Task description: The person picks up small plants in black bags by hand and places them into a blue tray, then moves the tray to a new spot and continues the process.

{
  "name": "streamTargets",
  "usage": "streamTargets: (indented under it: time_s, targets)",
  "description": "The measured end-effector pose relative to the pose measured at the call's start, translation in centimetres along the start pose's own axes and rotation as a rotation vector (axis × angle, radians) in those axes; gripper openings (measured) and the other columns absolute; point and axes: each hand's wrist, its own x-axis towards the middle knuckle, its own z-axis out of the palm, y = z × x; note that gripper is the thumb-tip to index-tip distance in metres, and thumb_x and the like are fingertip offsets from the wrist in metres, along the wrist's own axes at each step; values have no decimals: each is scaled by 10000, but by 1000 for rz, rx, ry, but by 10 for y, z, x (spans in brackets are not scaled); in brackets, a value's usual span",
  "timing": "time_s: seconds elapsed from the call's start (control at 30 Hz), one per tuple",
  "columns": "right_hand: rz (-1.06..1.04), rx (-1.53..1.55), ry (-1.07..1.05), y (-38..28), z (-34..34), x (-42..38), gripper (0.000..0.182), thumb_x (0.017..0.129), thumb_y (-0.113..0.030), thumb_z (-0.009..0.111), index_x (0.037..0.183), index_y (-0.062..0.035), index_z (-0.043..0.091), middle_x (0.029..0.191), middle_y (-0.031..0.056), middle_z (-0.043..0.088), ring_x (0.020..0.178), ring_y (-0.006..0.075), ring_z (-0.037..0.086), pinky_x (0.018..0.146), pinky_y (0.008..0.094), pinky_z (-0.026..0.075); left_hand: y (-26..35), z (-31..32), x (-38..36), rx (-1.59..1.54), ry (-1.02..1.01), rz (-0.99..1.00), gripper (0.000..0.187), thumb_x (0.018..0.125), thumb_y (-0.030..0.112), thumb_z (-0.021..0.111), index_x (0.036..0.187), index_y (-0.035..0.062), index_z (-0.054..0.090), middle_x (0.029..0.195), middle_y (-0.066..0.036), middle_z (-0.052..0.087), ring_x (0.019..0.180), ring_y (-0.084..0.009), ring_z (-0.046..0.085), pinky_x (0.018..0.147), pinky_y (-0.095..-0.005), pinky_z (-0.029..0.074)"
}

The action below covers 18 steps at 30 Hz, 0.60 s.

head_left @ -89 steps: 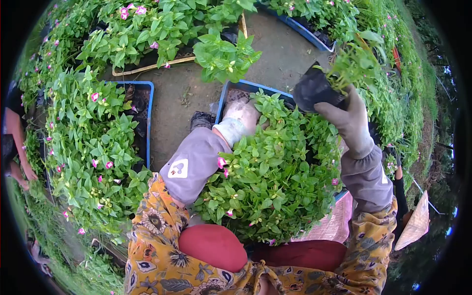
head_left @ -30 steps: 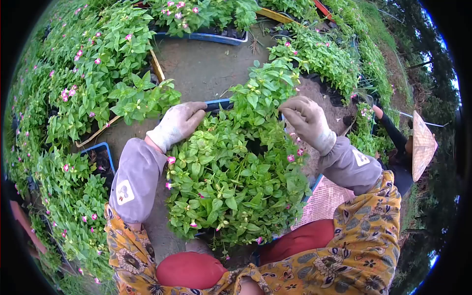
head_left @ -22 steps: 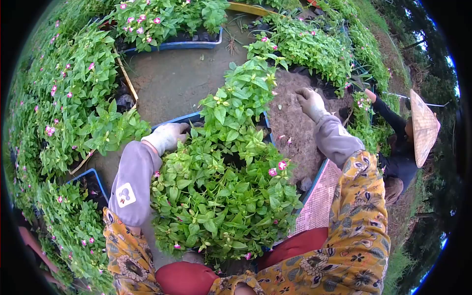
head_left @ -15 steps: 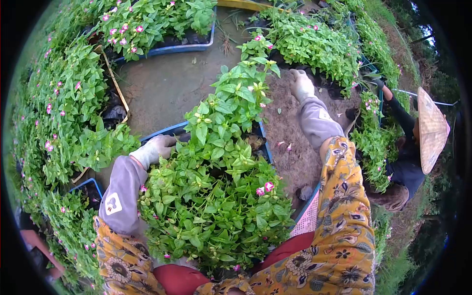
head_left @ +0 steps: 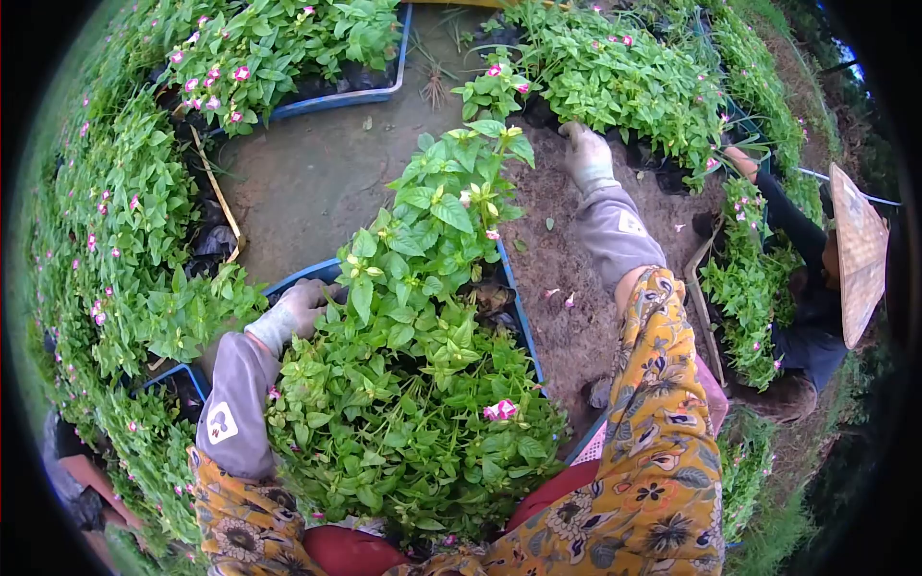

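Observation:
My left hand (head_left: pixel 296 313), in a pale soiled glove, rests at the far left corner of a blue tray (head_left: pixel 521 309). Its fingers are curled among the leaves, and what they close on is hidden. Bushy green plants (head_left: pixel 423 413) with pink flowers fill this tray in front of me. My right hand (head_left: pixel 588 161), gloved too, reaches forward over bare soil. Bent fingers touch or nearly touch the dark base of a leafy clump (head_left: pixel 624 82); their contents cannot be made out. Close by stands a smaller flowering plant (head_left: pixel 495 88).
Another blue-rimmed tray (head_left: pixel 336 101) of plants lies at the far left. Dense flowering plants (head_left: pixel 125 250) line the left side. On the right, a person in a conical hat (head_left: pixel 860 254) reaches into plants. Another person's arm (head_left: pixel 96 480) shows at lower left. Fallen flowers dot the soil (head_left: pixel 547 240).
The blue tray's far edge and my left hand sit slightly lower and closer to me. My right hand stays near the far clump. The co-worker's arm has shifted slightly, and the whole view has turned a little.

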Motion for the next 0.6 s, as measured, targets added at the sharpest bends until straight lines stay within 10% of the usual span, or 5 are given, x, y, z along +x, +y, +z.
streamTargets:
  time_s: [0.13, 0.3, 0.6]
  targets:
    - [-174, 77, 103, 3, -22, -28, 244, 764, -19, 577, 989, -115, 585, 951, 131, 629, 875, 353, 609, 761, 463, 487, 9, -5, -3, -42, -6, -42, 529, 836, 342, 603, 1290, 74, 554, 1145, -173, 573, 1118, -361, 496, 979, -420, 396]
    - [271, 28, 197, 24, -19, -28, 365, 755, -135, 701, 1094, -73, 581, 1232, 177, 532, 1029, 361, 589, 854, 423, 498, -14, 6, 6, -118, -11, -20, 510, 817, 315, 632, 1263, 76, 572, 1184, -181, 556, 1153, -364, 477, 996, -415, 386]
    - [201, 184, -139, 53, -17, 2, 306, 800, -228, 689, 1058, -65, 656, 1183, 188, 584, 1028, 379, 585, 884, 422, 468, -17, 6, 2, -185, 11, 7, 449, 810, 303, 627, 1198, 78, 610, 1127, -180, 564, 1125, -369, 487, 980, -427, 387]
